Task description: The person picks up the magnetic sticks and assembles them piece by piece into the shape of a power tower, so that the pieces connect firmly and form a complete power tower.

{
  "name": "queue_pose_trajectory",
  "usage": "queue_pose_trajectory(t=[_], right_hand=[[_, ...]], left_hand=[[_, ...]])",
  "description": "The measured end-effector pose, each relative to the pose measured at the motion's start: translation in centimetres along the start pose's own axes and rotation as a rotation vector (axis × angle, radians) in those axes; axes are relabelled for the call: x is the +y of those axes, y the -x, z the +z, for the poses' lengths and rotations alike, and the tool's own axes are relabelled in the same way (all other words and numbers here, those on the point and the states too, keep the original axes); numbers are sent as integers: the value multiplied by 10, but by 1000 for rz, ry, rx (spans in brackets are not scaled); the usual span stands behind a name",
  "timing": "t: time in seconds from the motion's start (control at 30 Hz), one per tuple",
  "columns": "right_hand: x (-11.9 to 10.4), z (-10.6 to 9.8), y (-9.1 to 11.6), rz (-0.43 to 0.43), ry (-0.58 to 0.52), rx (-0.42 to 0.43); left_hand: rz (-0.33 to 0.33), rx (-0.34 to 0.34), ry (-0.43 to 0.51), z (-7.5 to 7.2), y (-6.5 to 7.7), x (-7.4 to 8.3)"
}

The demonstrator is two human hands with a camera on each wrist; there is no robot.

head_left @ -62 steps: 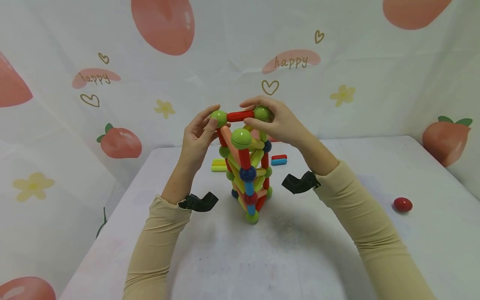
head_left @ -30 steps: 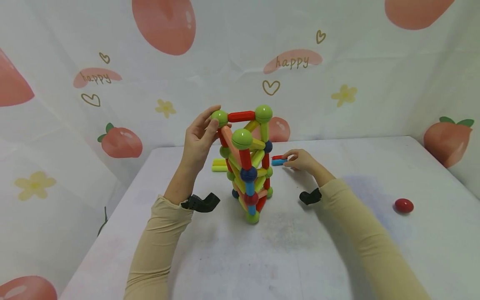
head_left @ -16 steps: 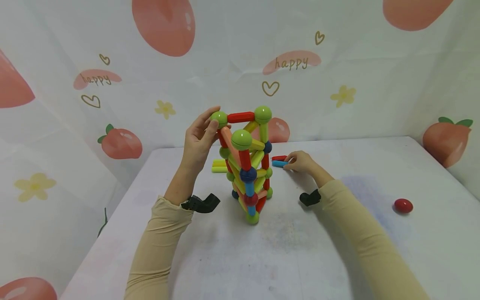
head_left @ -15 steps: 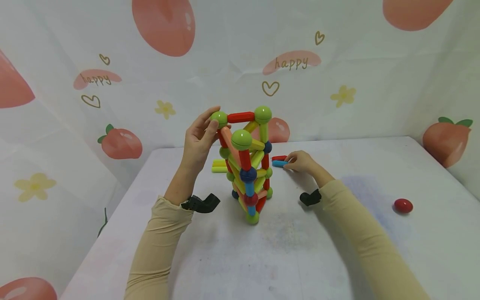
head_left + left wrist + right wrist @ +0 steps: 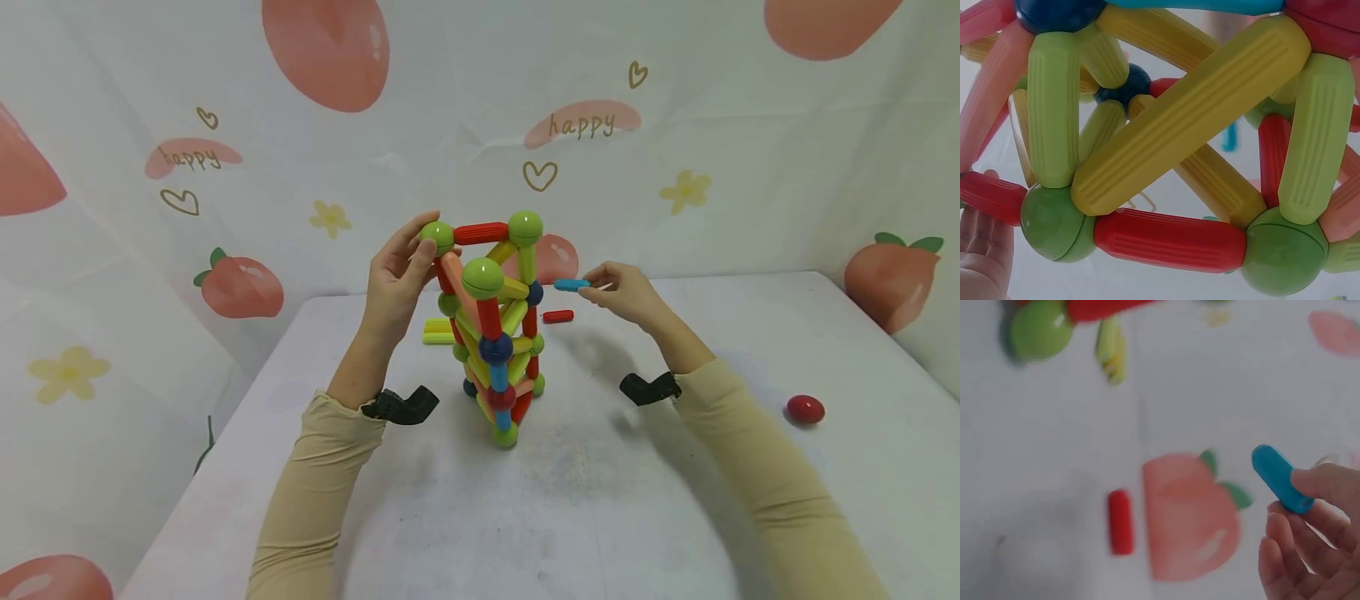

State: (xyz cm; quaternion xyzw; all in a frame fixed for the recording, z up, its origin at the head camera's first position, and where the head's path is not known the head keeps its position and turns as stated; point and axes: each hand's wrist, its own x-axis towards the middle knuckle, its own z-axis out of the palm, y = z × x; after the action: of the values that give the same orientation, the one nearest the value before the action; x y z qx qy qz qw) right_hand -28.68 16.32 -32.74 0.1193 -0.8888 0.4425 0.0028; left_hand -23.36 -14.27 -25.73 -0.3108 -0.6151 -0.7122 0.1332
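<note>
A tall tower [image 5: 496, 348] of coloured magnetic rods and balls stands upright on the table. My left hand [image 5: 395, 279] holds the green ball [image 5: 438, 237] at its top left corner, thumb in front. From that ball a red rod [image 5: 481, 233] runs across to another green ball [image 5: 525, 227]. A third green ball [image 5: 483, 277] tops the front column, with no rod joining it to the back right ball. To the right of the tower, my right hand [image 5: 630, 293] pinches a blue rod [image 5: 1280, 478] by one end between thumb and fingers, above the table.
A red rod [image 5: 558, 317] lies on the table [image 5: 570, 517] behind the tower's right side. Yellow and green rods [image 5: 438, 331] lie behind its left side. Far to the right sits a red ball [image 5: 806, 409]. A printed cloth [image 5: 450, 142] hangs at the back.
My right hand has left the top right ball, gone down to the loose rods and lifted the blue one off the table. The left hand has stayed on its ball.
</note>
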Motion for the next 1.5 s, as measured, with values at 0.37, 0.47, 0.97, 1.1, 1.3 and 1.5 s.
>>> queue_pose_trajectory(t=[0.37,0.47,0.97,1.1,1.3,1.5], right_hand=[[-87,-8,62,-592,-177,470],[-102,-2,73,-776,-167,569],[-121,25,73,-949,156,625],[-125,28,72,-960,39,529],[-131,30,73,-894,-33,453],[-134,32,74,-810,-74,405]], left_hand=[[19,-3,5,0,-1,-1],[19,-1,2,0,-1,-1],[10,9,12,0,0,-2],[12,11,11,0,0,-1],[10,11,14,1,0,-1],[15,13,10,1,0,-1]])
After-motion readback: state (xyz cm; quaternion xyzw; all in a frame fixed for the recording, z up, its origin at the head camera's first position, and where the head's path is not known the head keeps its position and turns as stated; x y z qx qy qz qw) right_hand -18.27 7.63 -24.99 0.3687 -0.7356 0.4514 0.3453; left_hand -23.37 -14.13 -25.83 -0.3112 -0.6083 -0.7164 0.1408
